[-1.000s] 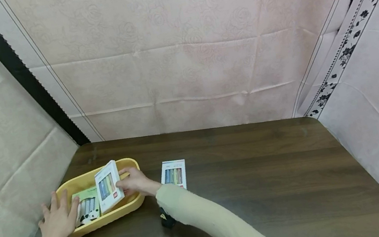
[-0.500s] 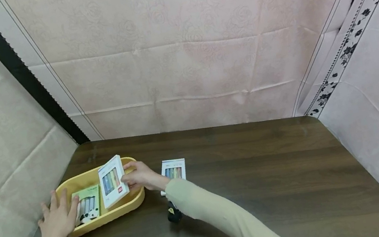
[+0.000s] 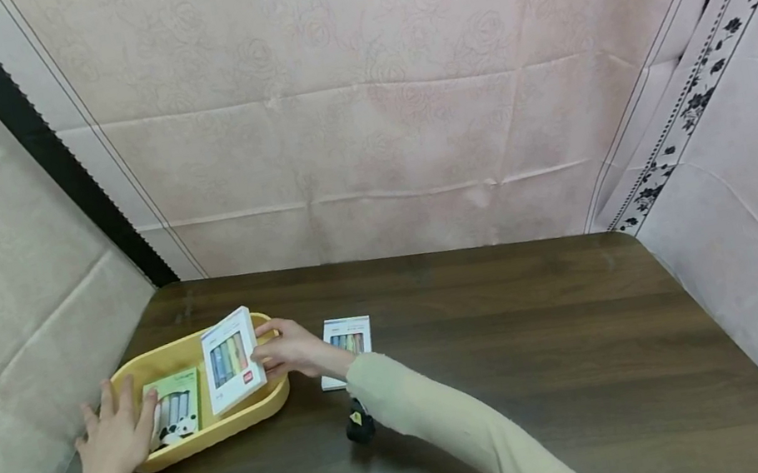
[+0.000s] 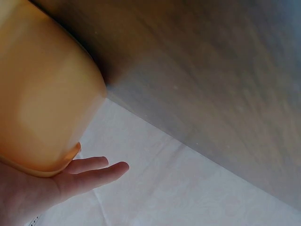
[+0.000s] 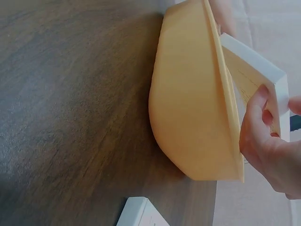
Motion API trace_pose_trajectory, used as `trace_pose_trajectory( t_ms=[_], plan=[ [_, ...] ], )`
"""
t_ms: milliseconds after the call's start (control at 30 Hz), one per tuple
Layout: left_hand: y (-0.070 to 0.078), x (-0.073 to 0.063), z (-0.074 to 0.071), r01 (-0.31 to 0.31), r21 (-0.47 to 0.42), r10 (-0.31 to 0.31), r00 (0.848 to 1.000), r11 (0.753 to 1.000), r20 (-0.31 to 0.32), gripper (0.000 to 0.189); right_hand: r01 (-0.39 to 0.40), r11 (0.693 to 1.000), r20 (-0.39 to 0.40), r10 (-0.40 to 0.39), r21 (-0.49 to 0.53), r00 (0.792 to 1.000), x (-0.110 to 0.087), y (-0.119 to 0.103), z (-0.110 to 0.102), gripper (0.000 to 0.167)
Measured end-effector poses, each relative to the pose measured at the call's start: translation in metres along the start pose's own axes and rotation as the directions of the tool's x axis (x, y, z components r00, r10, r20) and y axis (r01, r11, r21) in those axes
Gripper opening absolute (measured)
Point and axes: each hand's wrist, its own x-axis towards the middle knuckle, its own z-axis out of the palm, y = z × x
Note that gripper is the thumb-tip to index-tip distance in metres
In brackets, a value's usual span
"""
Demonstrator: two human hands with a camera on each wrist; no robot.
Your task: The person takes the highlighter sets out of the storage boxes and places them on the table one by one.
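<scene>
A yellow oval basket (image 3: 244, 420) stands at the table's left. My left hand (image 3: 111, 444) rests on its left rim, fingers spread and fairly straight; the left wrist view shows the palm side against the basket's rim. By its right edge, my right hand (image 3: 295, 347) pinches a white box of coloured sticks (image 3: 232, 360), seen through a window in the box. That box is tilted, partly inside the basket near its right end. In the right wrist view the thumb and fingers grip the box's edge (image 5: 254, 61). A green box with a panda print (image 3: 177, 407) lies in the basket's left part.
A second white box of coloured sticks (image 3: 348, 335) lies on the table right of the basket, partly behind the right forearm. Pale patterned cloth (image 3: 363, 146) hangs behind the dark wooden table (image 3: 560, 357) and along both sides.
My right hand has shifted a little to the right with the white box, which moves away from the green box and leans less. The left hand stays on the rim.
</scene>
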Motion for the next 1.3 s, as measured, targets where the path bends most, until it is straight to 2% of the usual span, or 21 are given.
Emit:
trace_pose_trajectory(
  t_ms=[167,400,600,900,1300],
  plan=[
    [0.000,0.001,-0.001,-0.001,0.004,0.001,1.000,1.000,-0.001,0.071,-0.018,1.000,0.026,0.018,0.024,0.999,-0.002,0.000,-0.007,0.038],
    [0.001,0.000,0.000,0.009,0.002,-0.009,1.000,1.000,0.003,0.072,-0.026,1.000,0.056,0.026,0.005,0.998,-0.005,0.002,-0.015,0.041],
    [0.000,0.000,-0.001,0.007,0.006,-0.007,1.000,1.000,0.001,0.072,-0.024,0.999,0.043,0.025,-0.039,0.999,-0.011,0.003,-0.021,0.040],
    [0.001,-0.001,0.000,0.007,0.001,-0.007,1.000,1.000,0.010,0.071,-0.032,0.998,0.031,0.034,-0.047,0.999,-0.020,0.003,-0.031,0.036],
    [0.001,-0.002,-0.001,-0.001,0.001,0.001,1.000,1.000,0.006,0.071,-0.025,0.998,0.055,0.028,-0.053,0.998,-0.028,0.003,-0.045,0.038]
  ],
)
